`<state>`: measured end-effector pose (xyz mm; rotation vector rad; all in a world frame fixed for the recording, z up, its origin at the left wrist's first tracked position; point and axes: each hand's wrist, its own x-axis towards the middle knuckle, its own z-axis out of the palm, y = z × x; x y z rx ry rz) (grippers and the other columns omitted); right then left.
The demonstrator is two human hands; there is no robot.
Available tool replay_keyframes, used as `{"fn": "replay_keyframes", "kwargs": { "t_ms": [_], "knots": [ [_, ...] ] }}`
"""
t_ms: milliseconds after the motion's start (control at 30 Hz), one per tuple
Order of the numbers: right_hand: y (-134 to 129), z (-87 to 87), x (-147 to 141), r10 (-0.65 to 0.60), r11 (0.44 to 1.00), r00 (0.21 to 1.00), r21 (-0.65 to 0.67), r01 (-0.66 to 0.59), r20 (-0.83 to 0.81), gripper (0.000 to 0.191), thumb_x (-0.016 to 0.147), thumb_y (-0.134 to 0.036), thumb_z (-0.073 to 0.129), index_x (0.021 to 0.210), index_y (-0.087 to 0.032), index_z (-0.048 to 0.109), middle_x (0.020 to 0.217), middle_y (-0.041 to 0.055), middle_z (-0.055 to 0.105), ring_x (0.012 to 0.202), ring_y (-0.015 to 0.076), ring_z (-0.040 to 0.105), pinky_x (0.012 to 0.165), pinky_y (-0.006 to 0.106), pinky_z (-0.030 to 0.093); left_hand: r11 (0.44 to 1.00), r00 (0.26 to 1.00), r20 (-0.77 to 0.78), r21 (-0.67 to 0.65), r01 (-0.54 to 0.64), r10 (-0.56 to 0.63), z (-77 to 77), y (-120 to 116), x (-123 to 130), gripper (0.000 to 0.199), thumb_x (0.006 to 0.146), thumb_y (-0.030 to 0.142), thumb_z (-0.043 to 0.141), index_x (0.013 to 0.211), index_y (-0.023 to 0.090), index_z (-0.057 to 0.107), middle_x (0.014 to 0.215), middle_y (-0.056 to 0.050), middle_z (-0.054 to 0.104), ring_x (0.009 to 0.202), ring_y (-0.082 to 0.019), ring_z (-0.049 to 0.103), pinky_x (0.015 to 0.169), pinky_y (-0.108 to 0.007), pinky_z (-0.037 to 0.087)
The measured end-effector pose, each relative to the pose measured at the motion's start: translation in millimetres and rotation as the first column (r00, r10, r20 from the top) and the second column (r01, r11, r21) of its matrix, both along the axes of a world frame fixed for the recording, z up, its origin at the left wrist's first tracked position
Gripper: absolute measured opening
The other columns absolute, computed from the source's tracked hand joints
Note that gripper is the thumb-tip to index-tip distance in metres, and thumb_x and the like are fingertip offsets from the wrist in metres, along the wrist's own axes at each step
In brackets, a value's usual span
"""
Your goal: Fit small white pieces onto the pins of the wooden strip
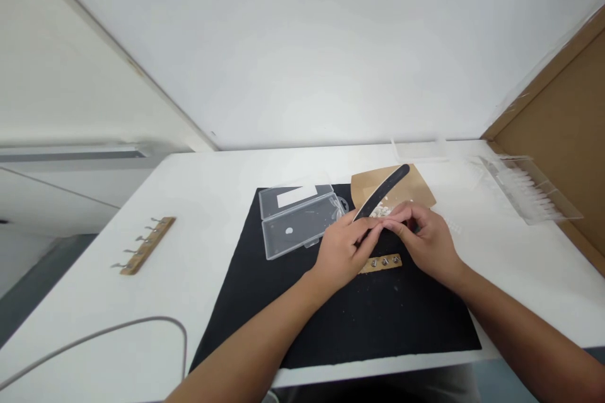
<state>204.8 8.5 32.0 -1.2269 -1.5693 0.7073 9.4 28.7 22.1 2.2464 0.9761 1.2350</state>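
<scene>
My left hand [345,244] is closed, with a curved black nail file [385,190] sticking up from behind its fingers. My right hand [428,240] is pinched, its fingertips meeting those of the left. Whatever sits between the fingertips is too small to make out. Just beyond the hands, small white pieces [380,210] like nail tips lie on a sheet of brown paper [416,186]. Below the hands, a short wooden strip [380,263] with metal pieces on it rests on the black mat [378,327], partly covered by my left hand.
Left of my hands lies an opened clear plastic case [302,227] with a white label. A wooden strip with metal stems [147,245] stands farther left, near a cable [155,318]. At the right is a clear tray of pale nail tips [524,192], beside a brown board [562,119].
</scene>
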Motion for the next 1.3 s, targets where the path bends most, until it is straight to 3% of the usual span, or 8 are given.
{"fn": "replay_keyframes", "kwargs": {
  "t_ms": [133,300,433,567,733,867,1067,1300],
  "knots": [
    [-1.3,2.9,7.3,-0.164,0.980,0.971,0.139,0.140,0.174,0.018,0.100,-0.039,0.069,0.089,-0.025,0.071,0.100,0.0039,0.080,0.088,0.0215,0.076,0.075,0.036,0.059,0.997,0.997,-0.063,-0.068,-0.045,0.040,-1.2,-1.7,-0.9,0.030,0.107,0.030,0.054,0.131,0.025,0.071,0.078,-0.001,0.071,0.065,-0.014,0.063,0.066,-0.024,0.050],
    [2.7,1.9,13.8,-0.146,0.986,0.975,0.104,0.130,0.169,0.018,0.097,-0.041,0.074,0.088,-0.025,0.075,0.089,0.0018,0.080,0.075,0.0186,0.074,0.065,0.032,0.058,0.975,0.972,-0.126,-0.075,-0.210,0.200,2.5,-6.3,0.5,0.039,0.108,0.031,0.052,0.147,0.029,0.059,0.113,-0.005,0.081,0.067,-0.014,0.073,0.068,-0.025,0.057],
    [4.6,2.9,13.6,-0.124,0.983,0.963,0.165,0.086,0.237,0.013,0.097,-0.037,0.074,0.092,-0.026,0.078,0.086,0.0013,0.079,0.072,0.0177,0.072,0.063,0.032,0.057,0.982,0.968,-0.164,0.036,-0.187,0.190,-4.8,-1.2,-0.1,0.036,0.109,0.029,0.052,0.142,0.022,0.062,0.125,-0.010,0.079,0.096,-0.022,0.080,0.083,-0.030,0.062],
    [4.7,4.4,13.6,-0.162,0.969,0.957,0.220,0.108,0.240,0.012,0.099,-0.035,0.071,0.095,-0.027,0.078,0.092,0.0015,0.079,0.079,0.0179,0.073,0.065,0.031,0.060,0.985,0.976,-0.153,0.099,-0.145,0.158,-10.9,3.0,-1.0,0.031,0.109,0.027,0.052,0.136,0.019,0.065,0.116,-0.009,0.081,0.093,-0.020,0.080,0.082,-0.030,0.063],
    [5.9,1.4,13.3,-0.172,0.968,0.957,0.222,0.119,0.235,0.010,0.102,-0.031,0.067,0.098,-0.026,0.075,0.097,0.0035,0.076,0.087,0.0191,0.072,0.066,0.030,0.061,0.993,0.989,-0.113,0.082,-0.085,0.094,-9.6,3.7,-0.5,0.027,0.109,0.024,0.053,0.129,0.017,0.069,0.092,-0.006,0.080,0.081,-0.018,0.077,0.078,-0.029,0.061],
    [7.6,-1.9,11.3,-0.189,0.950,0.933,0.299,0.094,0.305,0.010,0.103,-0.028,0.064,0.097,-0.024,0.071,0.094,0.0041,0.074,0.082,0.0179,0.068,0.062,0.029,0.056,0.995,0.992,-0.098,0.063,-0.078,0.084,-10.7,3.8,1.1,0.026,0.109,0.025,0.052,0.126,0.017,0.070,0.084,-0.003,0.077,0.078,-0.018,0.074,0.077,-0.029,0.059],
    [11.0,-10.3,7.0,-0.348,0.895,0.801,0.428,0.128,0.487,0.012,0.104,-0.026,0.062,0.093,-0.022,0.063,0.092,0.0025,0.076,0.078,0.0156,0.069,0.061,0.028,0.045,0.994,0.995,-0.060,0.076,-0.080,0.084,-7.1,0.6,5.7,0.021,0.108,0.022,0.054,0.119,0.018,0.071,0.092,-0.004,0.078,0.087,-0.018,0.074,0.081,-0.029,0.058],
    [16.8,-15.7,-2.5,-0.444,0.837,0.700,0.537,0.101,0.559,0.015,0.108,-0.026,0.056,0.095,-0.020,0.060,0.089,0.0043,0.077,0.069,0.0148,0.067,0.056,0.028,0.034,0.984,0.991,-0.063,0.140,-0.109,0.119,-5.0,3.2,7.3,0.025,0.108,0.020,0.054,0.126,0.015,0.071,0.093,-0.007,0.077,0.085,-0.017,0.073,0.078,-0.027,0.058]
  ]
}}
